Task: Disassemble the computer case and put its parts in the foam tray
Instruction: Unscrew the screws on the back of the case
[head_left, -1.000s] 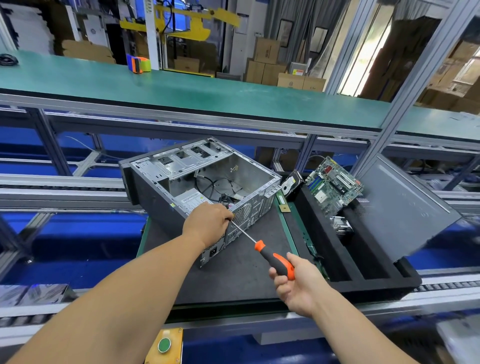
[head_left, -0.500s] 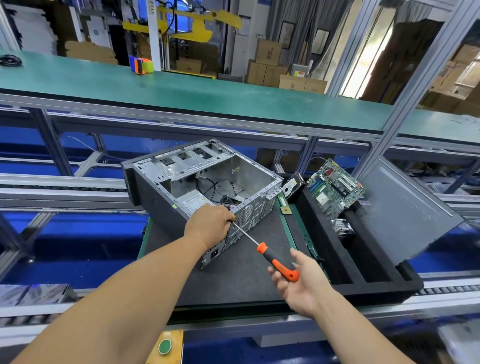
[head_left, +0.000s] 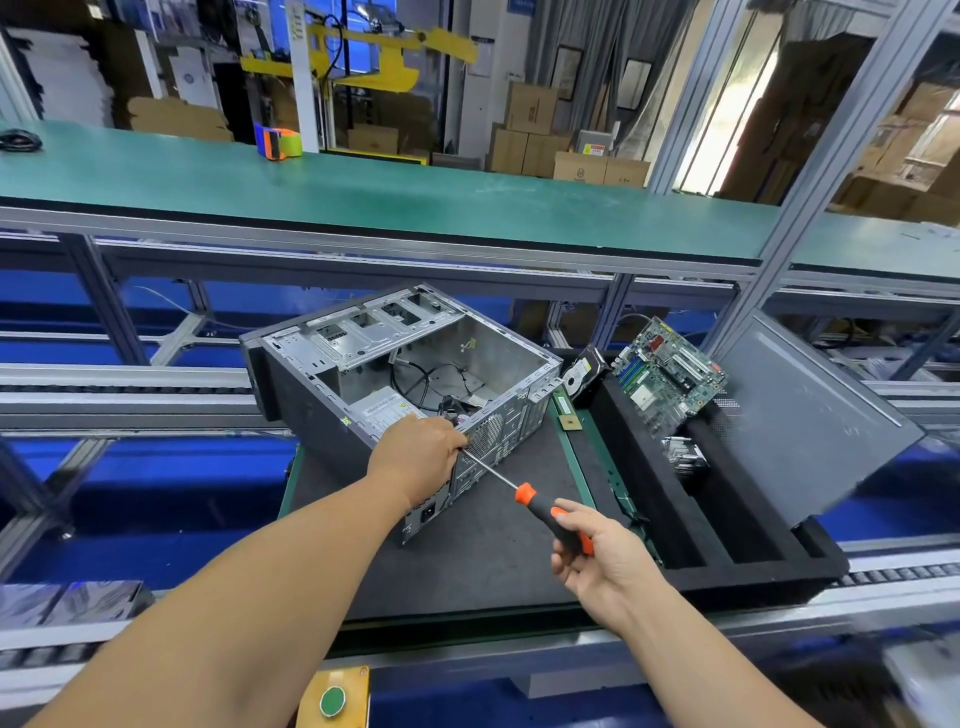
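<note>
An open grey computer case (head_left: 363, 364) lies on its side on a dark mat, with loose black cables and a power supply inside. My left hand (head_left: 418, 457) grips the case's near rear edge. My right hand (head_left: 597, 558) holds an orange-and-black screwdriver (head_left: 540, 506) whose shaft points at the rear panel just beside my left hand. To the right stands the black foam tray (head_left: 753, 571). It holds a green motherboard (head_left: 667, 376) standing tilted, a hard drive (head_left: 582, 376), a metal heatsink (head_left: 683, 457) and the grey side panel (head_left: 810, 415) leaning on its far side.
The dark mat (head_left: 467, 561) sits on a conveyor line with metal rails. A small green RAM stick (head_left: 563, 410) lies between case and tray. A green-topped shelf (head_left: 363, 192) runs behind. A yellow box with a green button (head_left: 332, 699) is at the front edge.
My right hand has shifted its fingers along the screwdriver handle, turning it. My left hand stays on the case's edge and the case has not moved.
</note>
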